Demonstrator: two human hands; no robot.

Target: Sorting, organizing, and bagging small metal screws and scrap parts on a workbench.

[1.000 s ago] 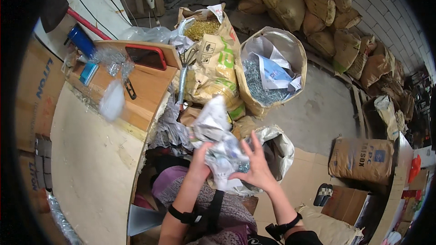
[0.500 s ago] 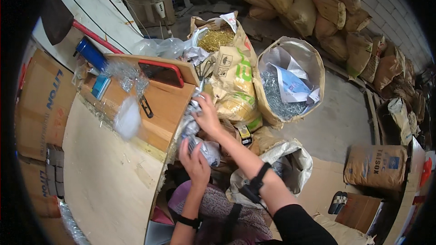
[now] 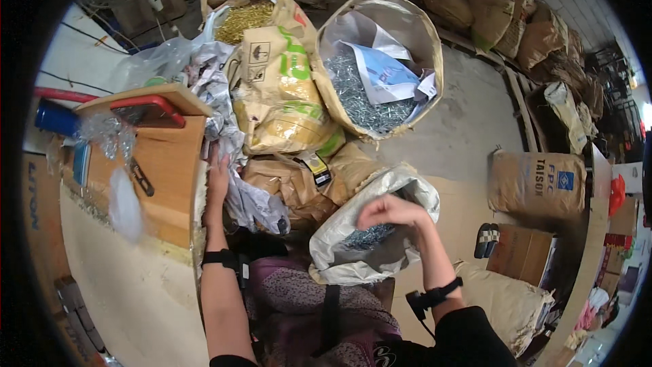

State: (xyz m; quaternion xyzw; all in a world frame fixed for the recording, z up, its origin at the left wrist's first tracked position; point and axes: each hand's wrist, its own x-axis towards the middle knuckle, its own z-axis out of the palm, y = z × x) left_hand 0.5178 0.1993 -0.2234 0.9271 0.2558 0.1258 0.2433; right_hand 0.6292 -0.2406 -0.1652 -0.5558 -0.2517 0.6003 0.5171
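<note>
My left hand lies along the edge of a wooden tabletop, its fingers stretched out against a crumpled whitish plastic bag. I see no object in its grasp. Over the mouth of a white woven sack hovers my right hand, wrist bent and fingers curled together. Whatever those fingers may hold is hidden. Small silvery metal pieces, like screws or nails, lie inside that sack. Brown crumpled paper with a small black-and-yellow box sits between the hands.
A large paper sack holds silvery metal pieces and printed sheets. Beside it stand a tan sack and gold-coloured pieces. On the tabletop are a red-cased phone, a black box cutter and a clear plastic bag.
My right hand has moved from the table edge rightward over the white sack, its fingers curling. My left hand has shifted forward along the tabletop edge. The view has turned to the right.
</note>
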